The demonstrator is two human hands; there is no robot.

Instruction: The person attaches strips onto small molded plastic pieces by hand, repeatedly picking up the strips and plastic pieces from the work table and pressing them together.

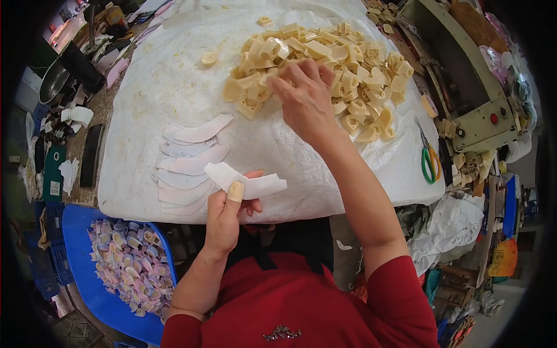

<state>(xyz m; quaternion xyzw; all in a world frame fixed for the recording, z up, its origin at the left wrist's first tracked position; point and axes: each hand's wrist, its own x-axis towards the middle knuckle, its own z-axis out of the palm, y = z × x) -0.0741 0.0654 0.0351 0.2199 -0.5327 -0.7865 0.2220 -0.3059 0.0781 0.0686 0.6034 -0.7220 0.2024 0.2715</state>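
My left hand [233,200] holds a white curved strip [264,185] near the front edge of the cloth-covered table, the thumb pressed on top of it. A yellowish cover sits on that thumb's tip. My right hand [304,87] is over a heap of cream-coloured molded pieces [362,75], its fingers bent down at the pile; the fingertips and anything between them are hidden. To the left of my left hand, several pale curved strips [194,159] lie overlapping in a column on the white cloth [145,87].
Scissors [428,159] with green and orange handles lie at the right edge. A blue tub [87,272] of small pink and purple pieces [130,264] stands at lower left. A greenish machine [487,124] is at right. Two loose cream pieces [209,57] lie left of the heap.
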